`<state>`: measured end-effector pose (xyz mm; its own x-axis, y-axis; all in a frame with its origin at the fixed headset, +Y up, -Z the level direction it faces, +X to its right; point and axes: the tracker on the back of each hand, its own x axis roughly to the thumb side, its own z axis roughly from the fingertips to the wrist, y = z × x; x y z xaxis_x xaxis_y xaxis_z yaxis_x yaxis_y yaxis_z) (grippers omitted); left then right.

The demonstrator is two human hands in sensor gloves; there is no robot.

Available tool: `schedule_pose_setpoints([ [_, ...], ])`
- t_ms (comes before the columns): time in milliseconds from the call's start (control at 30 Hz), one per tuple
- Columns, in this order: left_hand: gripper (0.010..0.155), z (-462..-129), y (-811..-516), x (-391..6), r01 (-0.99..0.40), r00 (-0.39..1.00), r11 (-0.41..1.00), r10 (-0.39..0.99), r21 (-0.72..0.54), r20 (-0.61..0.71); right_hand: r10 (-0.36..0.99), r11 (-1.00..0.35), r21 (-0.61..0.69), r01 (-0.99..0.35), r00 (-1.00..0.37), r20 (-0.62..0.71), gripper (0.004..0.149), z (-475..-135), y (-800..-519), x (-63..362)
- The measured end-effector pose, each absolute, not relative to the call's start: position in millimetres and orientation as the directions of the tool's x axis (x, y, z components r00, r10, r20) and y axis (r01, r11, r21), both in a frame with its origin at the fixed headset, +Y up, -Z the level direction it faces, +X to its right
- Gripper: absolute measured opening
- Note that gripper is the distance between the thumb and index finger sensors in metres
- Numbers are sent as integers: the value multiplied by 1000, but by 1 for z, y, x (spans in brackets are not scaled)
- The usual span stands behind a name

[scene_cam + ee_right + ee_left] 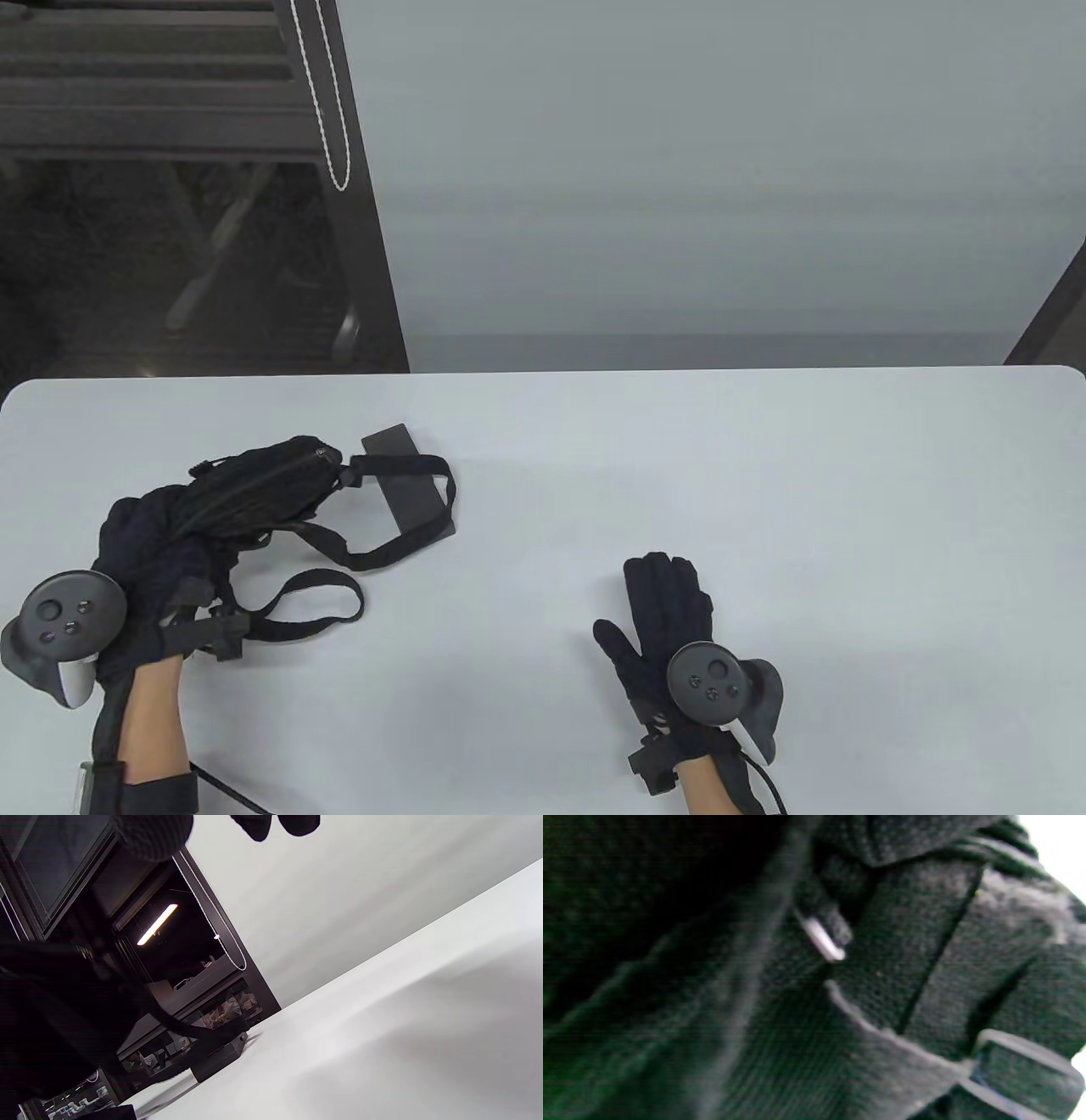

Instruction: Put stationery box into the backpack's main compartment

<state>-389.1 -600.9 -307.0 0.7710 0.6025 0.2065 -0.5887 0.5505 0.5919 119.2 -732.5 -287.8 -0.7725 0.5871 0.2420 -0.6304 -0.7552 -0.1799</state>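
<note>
Behind white table (764, 475), grey wall (721, 170).

white table (764, 475), grey wall (721, 170), beaded cord (327, 102)

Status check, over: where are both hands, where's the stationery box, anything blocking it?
Left hand grips the backpack. Right hand open, flat on the table. Stationery box outside, beside the backpack. Backpack strap lies across the box.

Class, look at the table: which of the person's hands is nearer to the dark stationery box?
Left. The left hand grips the backpack beside the stationery box; the right hand lies flat, well apart.
</note>
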Motion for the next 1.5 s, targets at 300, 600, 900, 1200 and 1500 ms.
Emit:
schedule_pose_setpoints([
  [300,40,-277,-543,-282,-736,677,531,547,421,492,682,-654,-182,-735,-676,279,74,-283,-726,127],
  [600,39,-269,-546,-172,-785,568,590,559,191,604,879,-122,229,-966,2,478,99,-278,-711,152],
  [900,41,-295,-580,-129,-746,553,666,608,14,569,921,15,168,-986,79,382,77,-291,-728,178],
  [1200,56,-325,-607,-135,-698,586,708,648,-102,487,952,-31,-62,-998,-48,302,44,-293,-734,189],
  [1500,51,-309,-575,-126,-831,307,532,681,-161,665,957,51,-73,-996,28,287,43,-292,-737,194],
])
